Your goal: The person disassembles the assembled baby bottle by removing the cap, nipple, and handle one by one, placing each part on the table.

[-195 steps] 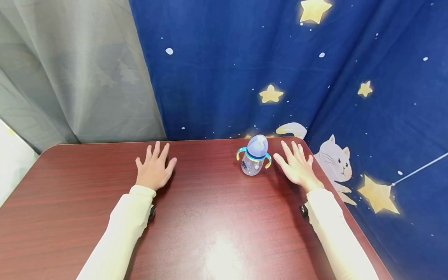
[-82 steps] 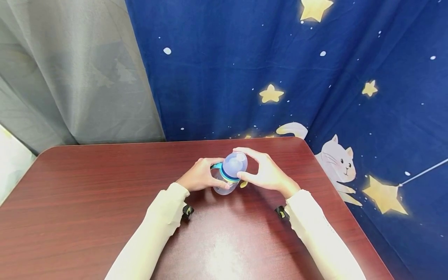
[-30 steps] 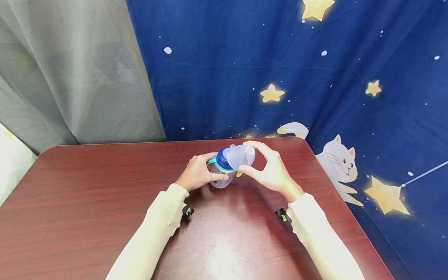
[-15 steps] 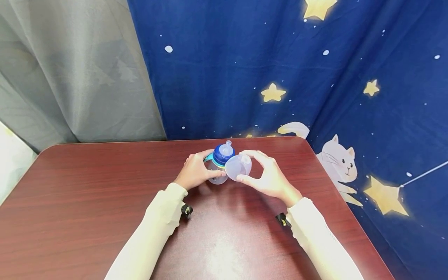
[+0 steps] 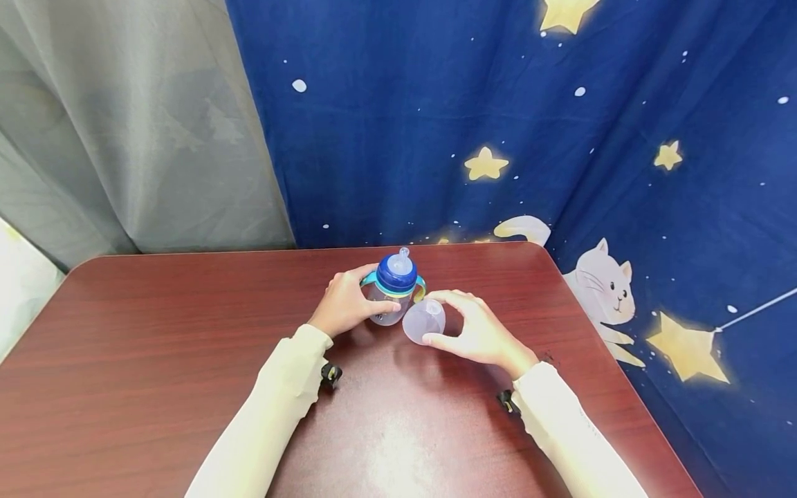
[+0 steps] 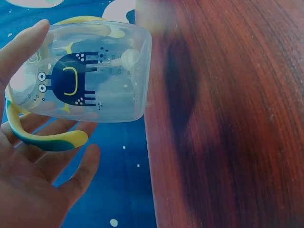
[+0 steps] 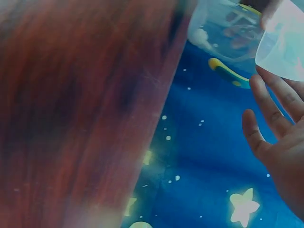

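1. Left hand (image 5: 344, 305) wrapped around the clear body of the baby bottle (image 5: 393, 290), thumb on the near side and fingers curled round the far side; judged a steadying grip, keeping the bottle upright on the counter (image 5: 187, 332).
2. In the left wrist view, same bottle (image 6: 90, 76) pressed against the palm, printed side outward, one yellow-and-teal handle (image 6: 45, 137) looping across the fingers (image 6: 76, 175).
3. Blue collar and silicone teat (image 5: 401, 261) uncovered and pointing up.
4. Right hand (image 5: 473, 332) pinching the translucent cap (image 5: 423, 320) between thumb and curled fingers, open mouth of the cap turned toward the near left; held low, close over the counter, possibly touching it, though contact hard to tell from this angle.
5. In the right wrist view, only an edge of the cap (image 7: 285, 45) at the upper right, with the fingers (image 7: 266, 114) spread below it; picture blurred, so little more to read there.
6. Cap just beside the bottle, near and to the right of it, seemingly apart from the bottle's right handle by a narrow gap.
7. Bottle toward the far middle of the counter, between both hands: left hand on it from the left, right hand near it on the right.
8. Cap off and carried in one hand while the other anchors the body: judged a hold that stops the light bottle from tipping or sliding.
9. Behind the counter, a blue star-printed cloth (image 5: 498, 104) with a cat, and a grey curtain (image 5: 124, 124) at far left.
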Demonstrator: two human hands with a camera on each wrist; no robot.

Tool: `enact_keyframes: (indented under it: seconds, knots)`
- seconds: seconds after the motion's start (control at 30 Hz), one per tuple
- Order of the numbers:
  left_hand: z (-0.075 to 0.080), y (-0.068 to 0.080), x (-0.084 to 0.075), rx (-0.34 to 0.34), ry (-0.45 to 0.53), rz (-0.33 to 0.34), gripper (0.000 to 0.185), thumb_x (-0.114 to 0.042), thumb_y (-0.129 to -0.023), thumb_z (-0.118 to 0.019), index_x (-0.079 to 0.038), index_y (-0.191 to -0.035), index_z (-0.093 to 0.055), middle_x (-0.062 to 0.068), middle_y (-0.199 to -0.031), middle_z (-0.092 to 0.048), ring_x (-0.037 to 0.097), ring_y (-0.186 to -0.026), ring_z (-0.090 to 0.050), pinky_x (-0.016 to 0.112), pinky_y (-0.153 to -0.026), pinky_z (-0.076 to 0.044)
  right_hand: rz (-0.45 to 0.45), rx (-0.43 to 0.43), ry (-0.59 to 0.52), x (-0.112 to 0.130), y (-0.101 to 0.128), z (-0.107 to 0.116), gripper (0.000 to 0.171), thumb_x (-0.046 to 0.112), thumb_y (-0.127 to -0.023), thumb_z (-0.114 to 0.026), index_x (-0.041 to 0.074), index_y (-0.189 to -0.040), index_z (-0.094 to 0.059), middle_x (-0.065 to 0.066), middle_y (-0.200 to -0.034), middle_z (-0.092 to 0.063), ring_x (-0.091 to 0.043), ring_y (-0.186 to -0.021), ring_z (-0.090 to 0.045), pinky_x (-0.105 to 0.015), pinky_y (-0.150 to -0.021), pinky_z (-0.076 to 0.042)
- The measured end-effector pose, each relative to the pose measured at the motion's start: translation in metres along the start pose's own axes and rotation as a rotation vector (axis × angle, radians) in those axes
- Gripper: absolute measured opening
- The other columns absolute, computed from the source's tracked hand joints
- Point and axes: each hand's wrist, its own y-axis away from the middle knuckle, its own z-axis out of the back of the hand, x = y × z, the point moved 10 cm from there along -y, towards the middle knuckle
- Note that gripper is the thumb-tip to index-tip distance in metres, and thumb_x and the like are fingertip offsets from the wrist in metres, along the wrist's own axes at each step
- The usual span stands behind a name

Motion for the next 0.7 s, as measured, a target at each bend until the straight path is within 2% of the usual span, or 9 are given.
enact_keyframes:
  seconds: [0.1,0.27,0.5,0.7]
  knots:
    - [0.0,-0.001,0.0,-0.001,0.007,-0.006,0.072,-0.046,-0.07,-0.089,-0.016,-0.131,-0.064,-0.002,-0.115,-0.071,0.021,-0.104,-0.063,0.049,-0.09,-0.046,-0.003,0.027,0.011,-0.004,0.002,-0.008,0.063,0.049,-0.076,-0.083,0.021,-0.129,-0.063,0.008,-0.118,-0.065,-0.016,-0.108,-0.058,-0.047,-0.093,-0.043]
    - [0.0,-0.002,-0.001,-0.005,0.02,-0.018,0.07,-0.045,-0.07,-0.09,-0.018,-0.129,-0.065,-0.005,-0.112,-0.071,0.018,-0.101,-0.063,0.046,-0.089,-0.047,0.011,0.063,0.059,-0.009,0.003,-0.02,0.064,0.053,-0.076,-0.081,0.018,-0.128,-0.064,0.004,-0.121,-0.064,-0.017,-0.114,-0.056,-0.046,-0.097,-0.042]
    - [0.0,-0.002,-0.002,-0.002,0.027,-0.017,0.07,-0.044,-0.069,-0.09,-0.018,-0.129,-0.066,-0.005,-0.111,-0.071,0.017,-0.1,-0.064,0.045,-0.088,-0.049,0.019,0.142,0.123,-0.015,0.004,-0.037,0.062,0.052,-0.078,-0.079,0.015,-0.127,-0.064,0.001,-0.122,-0.064,-0.018,-0.119,-0.053,-0.047,-0.1,-0.041]
    - [0.001,-0.001,-0.001,0.001,0.018,-0.015,0.071,-0.045,-0.069,-0.09,-0.017,-0.129,-0.065,-0.004,-0.112,-0.071,0.017,-0.101,-0.064,0.044,-0.088,-0.049,0.033,0.17,0.16,-0.012,0.003,-0.048,0.061,0.049,-0.079,-0.079,0.013,-0.126,-0.064,0.0,-0.12,-0.064,-0.019,-0.117,-0.055,-0.045,-0.099,-0.041]
